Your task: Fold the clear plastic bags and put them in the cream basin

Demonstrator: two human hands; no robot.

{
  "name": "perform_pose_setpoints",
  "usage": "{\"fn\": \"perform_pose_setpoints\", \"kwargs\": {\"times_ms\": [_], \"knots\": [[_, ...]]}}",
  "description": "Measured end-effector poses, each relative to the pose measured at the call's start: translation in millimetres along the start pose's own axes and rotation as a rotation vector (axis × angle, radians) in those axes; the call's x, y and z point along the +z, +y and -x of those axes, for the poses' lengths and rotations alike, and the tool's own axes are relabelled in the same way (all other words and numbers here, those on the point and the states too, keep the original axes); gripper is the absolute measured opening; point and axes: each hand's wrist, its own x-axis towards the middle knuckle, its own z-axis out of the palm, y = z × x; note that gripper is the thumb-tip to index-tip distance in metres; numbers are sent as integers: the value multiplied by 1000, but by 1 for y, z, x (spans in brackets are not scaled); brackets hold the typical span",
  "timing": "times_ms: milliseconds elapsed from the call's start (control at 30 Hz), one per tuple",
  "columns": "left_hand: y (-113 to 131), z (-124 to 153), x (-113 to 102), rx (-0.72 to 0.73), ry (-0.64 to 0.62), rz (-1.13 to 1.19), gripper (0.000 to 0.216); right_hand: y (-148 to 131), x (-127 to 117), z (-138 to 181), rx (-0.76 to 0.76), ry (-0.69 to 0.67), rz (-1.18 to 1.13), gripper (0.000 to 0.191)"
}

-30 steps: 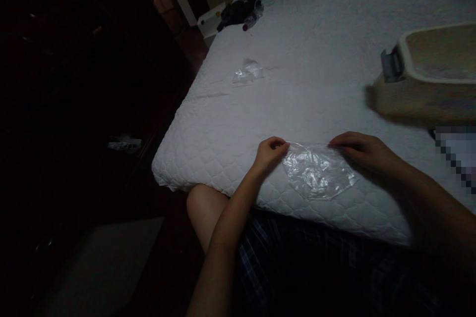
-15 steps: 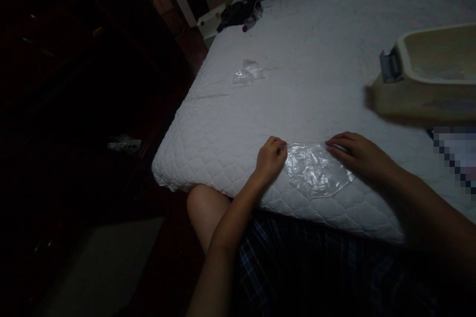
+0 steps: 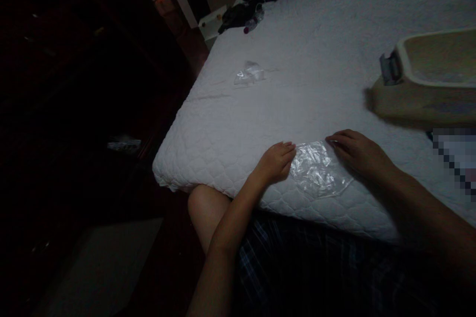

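Observation:
A clear, crinkled plastic bag (image 3: 318,171) lies on the white quilted bed near its front edge, catching the light. At its upper left side is my left hand (image 3: 277,162), fingers together and closed on the bag's edge; the thumb is hidden. My right hand (image 3: 359,151) pinches the upper right part of the bag between thumb and fingers. The bag's top edge runs between the two hands.
Another clear plastic piece (image 3: 250,74) lies farther back on the bed (image 3: 297,104). To the right stands a beige plastic bin (image 3: 420,101) with a grey latch (image 3: 390,68). A bottle (image 3: 255,22) and dark cloth (image 3: 238,15) are at the far left corner.
My left hand has shifted slightly right along the bag, its fingers now stretched farther over the edge. My right hand stays nearly in place, its fingers a bit more drawn in.

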Motion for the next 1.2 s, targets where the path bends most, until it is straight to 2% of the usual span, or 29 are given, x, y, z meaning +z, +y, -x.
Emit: {"fn": "perform_pose_setpoints", "kwargs": {"times_ms": [100,233,400,667,833,1033,1200], "knots": [[-1,1,0,55,-57,-159,40,-14,-1,-4,-125,12,16,43],[5,1,-6,82,-140,-275,46,-23,12,-2,-328,-132,54,57],[8,8,-8,74,-192,-331,53,-6,22,11,-355,-201,144,67],[6,11,-8,50,-183,-263,53,28,6,28,-218,-222,145,66],[9,9,-12,-20,-140,-164,48,17,-9,18,-128,-243,13,50],[10,6,-11,-53,-68,-106,41,3,-29,-11,84,-148,-214,39],[2,3,-5,-51,8,-87,37,11,-23,-27,139,-278,-263,37]]}}
